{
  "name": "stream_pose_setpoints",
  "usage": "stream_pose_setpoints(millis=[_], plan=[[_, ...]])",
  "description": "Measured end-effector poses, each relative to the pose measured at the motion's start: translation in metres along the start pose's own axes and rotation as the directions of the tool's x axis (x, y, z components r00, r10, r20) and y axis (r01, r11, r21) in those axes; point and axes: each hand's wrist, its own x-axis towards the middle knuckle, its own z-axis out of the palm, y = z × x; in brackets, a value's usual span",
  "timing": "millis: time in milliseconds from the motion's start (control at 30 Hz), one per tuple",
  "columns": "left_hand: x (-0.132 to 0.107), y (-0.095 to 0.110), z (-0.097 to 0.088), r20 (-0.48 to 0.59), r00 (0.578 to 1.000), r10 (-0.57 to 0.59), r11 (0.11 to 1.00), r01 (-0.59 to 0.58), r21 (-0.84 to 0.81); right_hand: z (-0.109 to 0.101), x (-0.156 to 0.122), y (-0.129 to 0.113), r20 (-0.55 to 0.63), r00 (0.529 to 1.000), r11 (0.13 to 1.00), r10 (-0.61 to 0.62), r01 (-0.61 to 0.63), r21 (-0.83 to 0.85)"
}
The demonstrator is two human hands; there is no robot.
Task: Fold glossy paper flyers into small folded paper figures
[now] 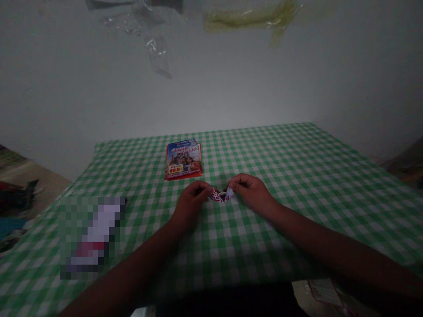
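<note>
Pinching a small folded red-and-white paper [220, 195] between them, the left hand [191, 204] and right hand [251, 193] rest over a green gingham tablecloth [264, 149], a printed leaflet [183, 159] lying just beyond

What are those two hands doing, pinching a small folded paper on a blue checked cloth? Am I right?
Not quite: the cloth is green and white checked, not blue, as the head view shows. The rest is right: the left hand and the right hand pinch the small folded paper.
</note>
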Motion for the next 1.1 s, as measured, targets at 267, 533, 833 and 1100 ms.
stream_pose_setpoints(millis=[267,533,833,1100], plan=[[0.007,-0.001,-0.003,-0.108,0.994,-0.023,0.928,-0.019,-0.373,-0.006,0.008,0.005,-0.077,0.997,0.982,0.026,-0.011,0.189],[0.007,0.005,-0.001,-0.121,0.991,-0.063,0.825,-0.017,-0.565,-0.003,0.009,0.004,-0.068,0.982,0.883,0.176,-0.127,0.451],[0.002,0.0,-0.004,0.064,0.996,0.059,0.979,-0.046,-0.197,-0.002,0.008,0.008,-0.065,0.992,0.937,0.106,-0.078,0.34],[-0.002,-0.001,-0.001,0.178,0.982,0.057,0.991,-0.077,0.109,0.004,0.006,0.012,-0.044,0.998,0.975,0.037,-0.026,0.222]])
